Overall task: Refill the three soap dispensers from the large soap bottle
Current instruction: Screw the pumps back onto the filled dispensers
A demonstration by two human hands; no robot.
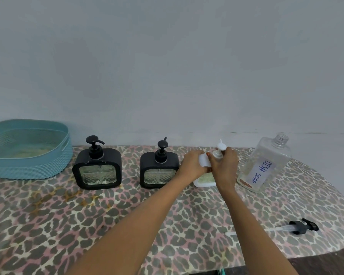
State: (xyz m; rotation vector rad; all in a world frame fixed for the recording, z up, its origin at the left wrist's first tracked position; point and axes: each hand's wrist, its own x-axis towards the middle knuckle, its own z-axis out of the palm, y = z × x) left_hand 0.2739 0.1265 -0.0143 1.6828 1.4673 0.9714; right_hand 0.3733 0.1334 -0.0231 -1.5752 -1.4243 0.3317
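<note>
1. Broadly, the table (pixel 127 225) carries a leopard-print cover and fills the near half of the view, with a rounded end at the right.
2. A teal woven basket (pixel 28 165) stands at the far left edge of the table.
3. The large soap bottle (pixel 266 165), clear and labelled "DISH SOAP", stands at the far right with its threaded neck uncapped.
4. The left black dispenser (pixel 97 169) stands just right of the basket, pump fitted.
5. The middle black dispenser (pixel 159 169) stands to the right of it, apart from it, pump fitted.
6. The white dispenser (pixel 205 179) stands between the middle black dispenser and the large soap bottle. Green-tinted content shows through its lower window.
7. The left hand (pixel 191 163) grasps the upper left corner of the white dispenser, fingers curled over the body.
8. The right hand (pixel 224 165) wraps around the base of the white pump (pixel 220 147) at the dispenser neck. The pump head projects above the fingers. Whether the collar is fully seated cannot be told.
9. A loose black pump (pixel 300 227) with a clear dip tube lies flat at the near right of the table, well apart from the large soap bottle.
</note>
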